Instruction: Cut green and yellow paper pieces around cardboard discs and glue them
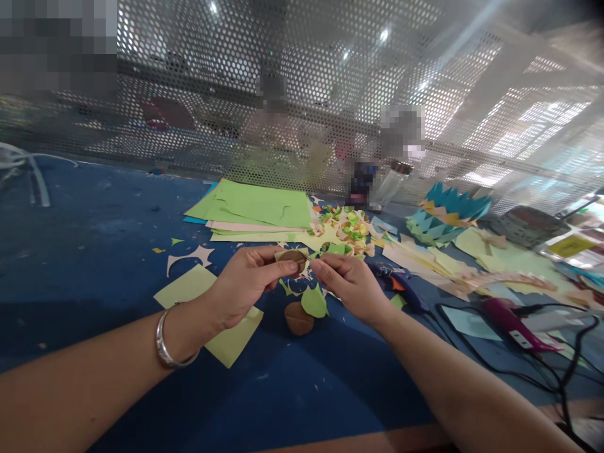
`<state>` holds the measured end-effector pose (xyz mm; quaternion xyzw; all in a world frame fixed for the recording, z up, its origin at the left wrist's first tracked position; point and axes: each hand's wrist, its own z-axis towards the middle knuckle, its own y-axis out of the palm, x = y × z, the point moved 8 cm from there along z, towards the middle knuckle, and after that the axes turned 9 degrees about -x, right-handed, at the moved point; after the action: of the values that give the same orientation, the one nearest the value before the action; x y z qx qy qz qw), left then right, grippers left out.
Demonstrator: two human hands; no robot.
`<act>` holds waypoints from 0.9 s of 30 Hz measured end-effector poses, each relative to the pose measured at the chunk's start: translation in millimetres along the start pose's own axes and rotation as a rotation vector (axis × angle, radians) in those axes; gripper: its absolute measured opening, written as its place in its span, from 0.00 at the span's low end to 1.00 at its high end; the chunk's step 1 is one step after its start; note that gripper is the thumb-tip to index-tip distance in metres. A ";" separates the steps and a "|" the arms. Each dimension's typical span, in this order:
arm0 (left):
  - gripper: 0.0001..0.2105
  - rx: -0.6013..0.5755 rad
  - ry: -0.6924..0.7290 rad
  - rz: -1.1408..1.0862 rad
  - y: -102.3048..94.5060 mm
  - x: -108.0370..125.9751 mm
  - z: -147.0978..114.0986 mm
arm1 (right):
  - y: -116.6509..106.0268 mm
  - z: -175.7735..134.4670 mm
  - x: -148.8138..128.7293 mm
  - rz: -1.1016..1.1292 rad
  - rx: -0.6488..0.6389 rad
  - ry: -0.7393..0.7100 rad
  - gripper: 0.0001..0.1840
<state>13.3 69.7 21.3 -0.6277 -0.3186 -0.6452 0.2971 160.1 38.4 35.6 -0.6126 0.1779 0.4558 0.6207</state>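
Note:
My left hand [255,277] pinches a small brown round disc [292,258] between thumb and fingers, with a bit of pale paper behind it. Close by, my right hand [346,277] is closed with its fingertips at the disc's right edge. A thin dark sliver shows between the two hands; its kind is too small to tell. Below them on the blue table lie a brown round piece [298,319] and a green rounded paper cutout [314,302]. Pale yellow-green paper [231,343] lies partly under my left wrist.
A stack of green paper sheets [264,204] and a heap of small curled paper pieces [352,226] lie behind my hands. At right are a blue glue gun [406,286], a magenta power strip [514,324] with black cables, and a zigzag-edged paper basket [443,214]. Perforated metal mesh [311,113] stands behind.

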 end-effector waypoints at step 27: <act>0.06 0.010 -0.008 0.070 1.1 5.2 -0.8 | 0.1 0.4 -5.9 -0.079 -0.005 -0.021 0.27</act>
<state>13.5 68.4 26.5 -0.6395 -0.3006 -0.6304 0.3214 156.8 36.6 40.2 -0.6158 0.1461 0.4378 0.6385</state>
